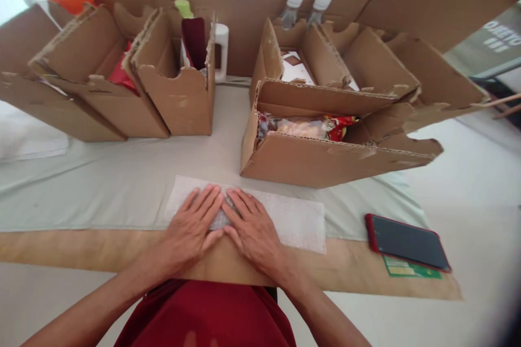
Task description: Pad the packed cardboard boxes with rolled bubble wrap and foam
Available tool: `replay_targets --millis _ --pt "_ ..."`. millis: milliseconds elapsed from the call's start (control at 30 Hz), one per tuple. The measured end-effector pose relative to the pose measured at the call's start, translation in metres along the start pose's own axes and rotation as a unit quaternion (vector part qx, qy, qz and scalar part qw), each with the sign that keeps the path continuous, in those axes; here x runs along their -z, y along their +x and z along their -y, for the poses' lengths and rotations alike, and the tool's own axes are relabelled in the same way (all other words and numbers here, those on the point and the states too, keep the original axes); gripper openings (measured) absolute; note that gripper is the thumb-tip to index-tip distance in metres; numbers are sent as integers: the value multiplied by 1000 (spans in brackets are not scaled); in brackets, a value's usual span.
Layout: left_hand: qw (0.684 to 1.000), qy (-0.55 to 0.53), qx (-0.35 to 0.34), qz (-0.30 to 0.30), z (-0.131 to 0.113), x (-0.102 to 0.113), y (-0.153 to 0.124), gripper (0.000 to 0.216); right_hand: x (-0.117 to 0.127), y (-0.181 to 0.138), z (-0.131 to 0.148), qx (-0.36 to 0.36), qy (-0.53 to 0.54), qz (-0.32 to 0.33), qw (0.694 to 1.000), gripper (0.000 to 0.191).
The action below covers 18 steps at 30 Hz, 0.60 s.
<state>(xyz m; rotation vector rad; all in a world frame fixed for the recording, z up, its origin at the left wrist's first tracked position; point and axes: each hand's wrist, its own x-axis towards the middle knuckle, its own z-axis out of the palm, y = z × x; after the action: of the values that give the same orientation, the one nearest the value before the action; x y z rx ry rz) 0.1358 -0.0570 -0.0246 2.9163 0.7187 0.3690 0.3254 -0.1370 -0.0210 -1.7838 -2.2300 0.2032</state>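
Note:
A long white, textured sheet (297,219), perhaps a wipe cloth or packing wrap, lies spread near the table's front edge. Flat on its left half rests my left hand (191,227), fingers stretched out and pointing forward. My right hand (256,227) lies beside it, also flat, with fingers extended; the two hands nearly meet at the thumbs and fingertips. A greyish patch (220,219) shows in the gap between them; most of it is covered by my hands, and I cannot tell what it is.
Cardboard bins stand behind: a front one (325,157) holding snack packets (301,127), others at left (175,103). Two white-capped bottles (291,11) and a white handled container (221,51) are farther back. A red-cased phone (409,244) lies on a green card (411,268) at right.

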Motion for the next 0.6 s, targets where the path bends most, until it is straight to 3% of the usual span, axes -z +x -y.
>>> replay_targets --millis 67,200,300,400,467,600 --pt "999 34 12 1 15 -5 -15 61 -1 -34 -19 -16 -34 -23 999 48" --pt "999 41 15 -5 28 -1 -30 57 18 -115 -58 -145 -133 -85 977 50" --pt "1000 8 15 -16 30 9 -31 50 38 -144 -74 -210 -169 -145 952 40" --pt "992 -11 82 -91 39 20 -35 40 51 -134 -82 -203 -178 -186 945 29" --pt "977 19 153 -149 47 24 -39 35 53 -115 -90 -190 -185 -172 949 31" --pt "956 47 246 -151 47 15 -42 27 46 -87 -106 -165 -185 -136 959 46"
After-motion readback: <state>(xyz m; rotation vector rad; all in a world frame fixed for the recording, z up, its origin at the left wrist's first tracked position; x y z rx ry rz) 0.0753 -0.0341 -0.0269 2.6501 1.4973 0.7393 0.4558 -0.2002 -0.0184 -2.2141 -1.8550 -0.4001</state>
